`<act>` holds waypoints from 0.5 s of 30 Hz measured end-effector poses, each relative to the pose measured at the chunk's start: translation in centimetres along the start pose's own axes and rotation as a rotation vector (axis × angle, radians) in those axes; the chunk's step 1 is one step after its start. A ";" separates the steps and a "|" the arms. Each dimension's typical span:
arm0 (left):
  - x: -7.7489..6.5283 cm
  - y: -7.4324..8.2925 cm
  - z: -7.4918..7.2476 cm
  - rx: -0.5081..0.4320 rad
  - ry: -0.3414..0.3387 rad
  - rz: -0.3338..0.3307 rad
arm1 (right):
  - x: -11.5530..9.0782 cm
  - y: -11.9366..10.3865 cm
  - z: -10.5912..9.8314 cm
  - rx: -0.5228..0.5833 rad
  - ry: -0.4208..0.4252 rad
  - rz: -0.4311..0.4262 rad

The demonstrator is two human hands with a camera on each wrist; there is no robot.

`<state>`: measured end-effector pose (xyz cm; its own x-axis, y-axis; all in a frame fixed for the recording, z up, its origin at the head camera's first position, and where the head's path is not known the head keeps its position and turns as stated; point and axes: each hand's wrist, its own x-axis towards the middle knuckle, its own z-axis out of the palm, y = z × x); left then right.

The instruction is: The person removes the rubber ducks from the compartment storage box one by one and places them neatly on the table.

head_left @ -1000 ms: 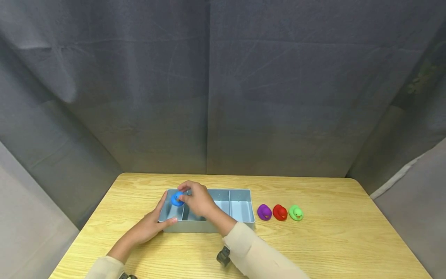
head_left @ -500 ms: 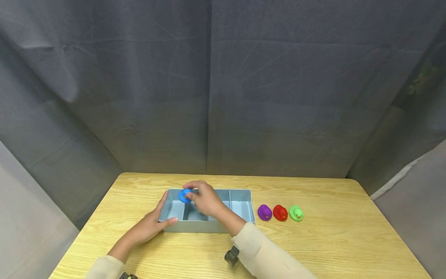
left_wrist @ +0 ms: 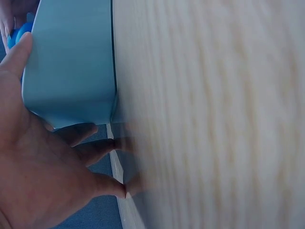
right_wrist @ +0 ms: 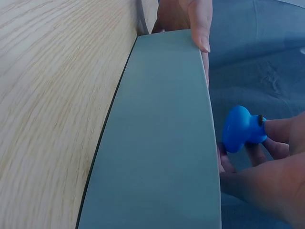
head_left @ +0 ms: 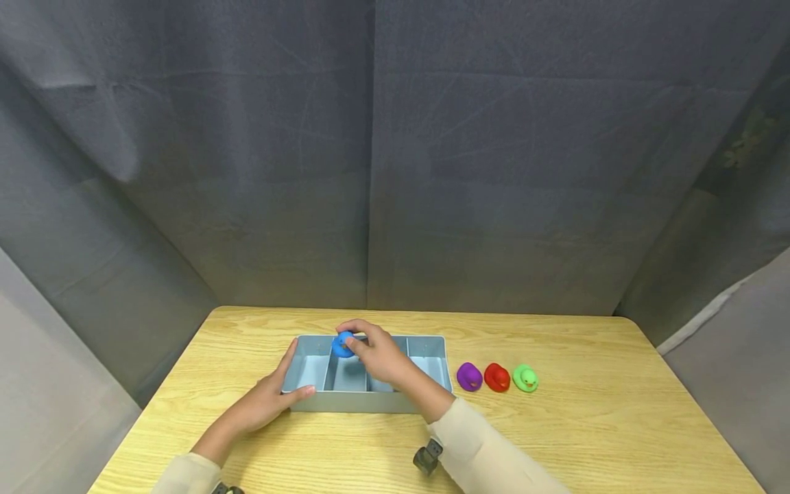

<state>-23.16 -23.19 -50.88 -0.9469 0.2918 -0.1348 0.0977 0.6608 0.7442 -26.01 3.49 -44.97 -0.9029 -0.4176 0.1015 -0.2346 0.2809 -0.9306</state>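
Note:
A long grey-blue divided box lies on the table. At its left end rests my left hand, with straight fingers along the outer side and the thumb over the front rim. In the left wrist view, this hand's fingers spread beside the box's end. My right hand pinches a blue rubber duck above the second compartment from the left, near the back wall. The right wrist view shows the duck between thumb and fingers, clear of the rim. No duck shows in the visible parts of the compartments.
To the right of the box, a purple duck, a red duck and a green duck stand in a row on the wooden table. Grey curtains hang behind the table and at its sides.
My right hand has carried the blue duck rightward, from above the leftmost compartment to above the second one. The left hand, the box and the other ducks have stayed in place.

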 end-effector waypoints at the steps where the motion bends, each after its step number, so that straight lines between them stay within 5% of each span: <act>1: 0.0 0.0 0.0 0.001 0.001 0.000 | -0.1 0.0 -0.2 0.018 0.001 0.009; 8: 0.2 -0.1 0.1 -0.002 0.002 -0.002 | -0.8 0.1 -1.4 0.169 0.010 0.027; 15: 0.2 -0.2 0.1 0.004 0.004 0.006 | -1.2 0.6 -2.5 0.138 0.051 -0.010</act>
<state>-23.31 -23.24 -51.13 -0.9474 0.2933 -0.1277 0.1048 0.6618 0.7423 -25.96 6.34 -44.79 -0.9188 -0.3744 0.1251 -0.1948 0.1544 -0.9686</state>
